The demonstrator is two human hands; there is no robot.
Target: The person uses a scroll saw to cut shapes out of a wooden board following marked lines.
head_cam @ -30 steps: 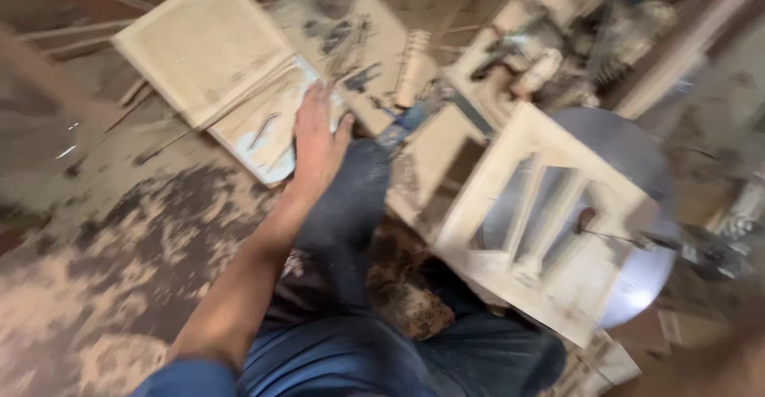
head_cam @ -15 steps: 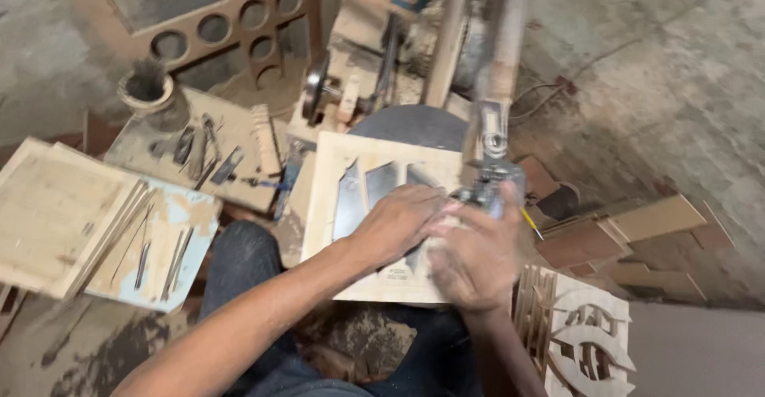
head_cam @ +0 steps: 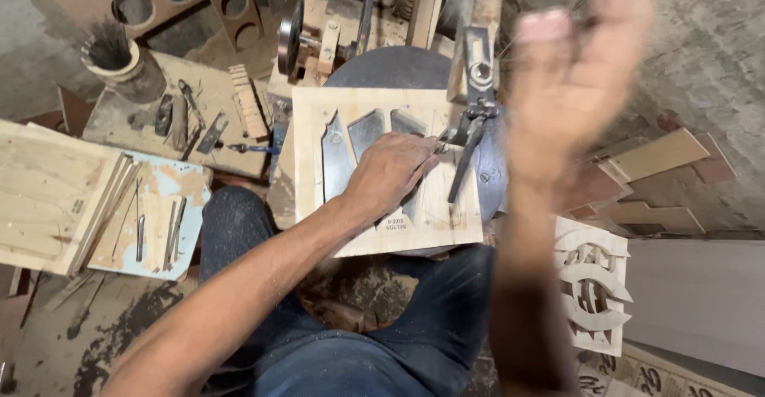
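On the round saw table (head_cam: 398, 66), the pale cut-out wooden panel (head_cam: 315, 158) is pressed by the left hand (head_cam: 390, 170), fingers curled, while the blurred right hand (head_cam: 578, 70) is raised, its grip indiscernible.

Single view, head-worn camera, looking steeply down from above person's own lap and knees; far edge of scene at top of frame

Close range: left hand (head_cam: 390, 176) on pale cut-out wooden panel (head_cam: 382, 166) fills frame centre, forearm running in from lower left

Right hand (head_cam: 578, 70) raised very near lens, blurred, blocking upper right

Edges take in scroll-saw arm (head_cam: 478, 78) at top, board with small tools (head_cam: 151, 214) at left, carved wooden piece (head_cam: 594, 285) at lower right

No second view to share
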